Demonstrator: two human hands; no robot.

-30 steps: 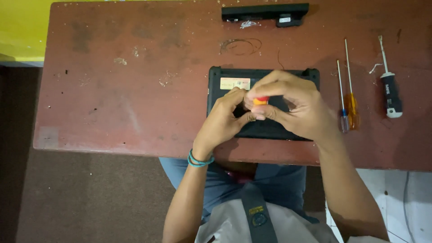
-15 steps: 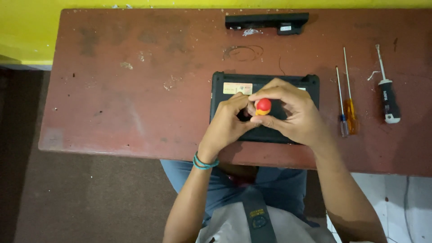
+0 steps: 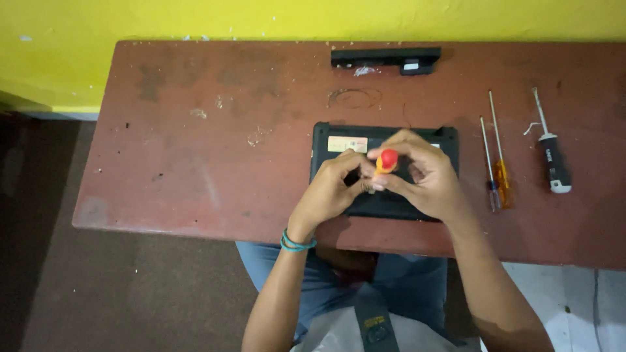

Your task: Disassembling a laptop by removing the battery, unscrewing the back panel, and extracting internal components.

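A small black laptop (image 3: pixel 334 140) lies bottom side up on the reddish-brown table (image 3: pixel 195 163), near its front edge. Both hands are over it. My right hand (image 3: pixel 427 179) grips a screwdriver with a red and orange handle (image 3: pixel 387 160), held upright, its tip hidden behind the fingers. My left hand (image 3: pixel 332 189) pinches the same screwdriver lower down, fingertips touching the right hand's fingers. A teal band sits on my left wrist.
A long black laptop battery (image 3: pixel 385 58) lies at the table's far edge. To the right lie two thin screwdrivers, one with an orange handle (image 3: pixel 499 173), and a black-and-white-handled screwdriver (image 3: pixel 553 163). A yellow wall (image 3: pixel 261 19) runs behind the table.
The view has shifted so the table sits lower in frame. The screwdriver's handle has come upright, its red end now showing between the fingers. Both hands stay over the laptop.
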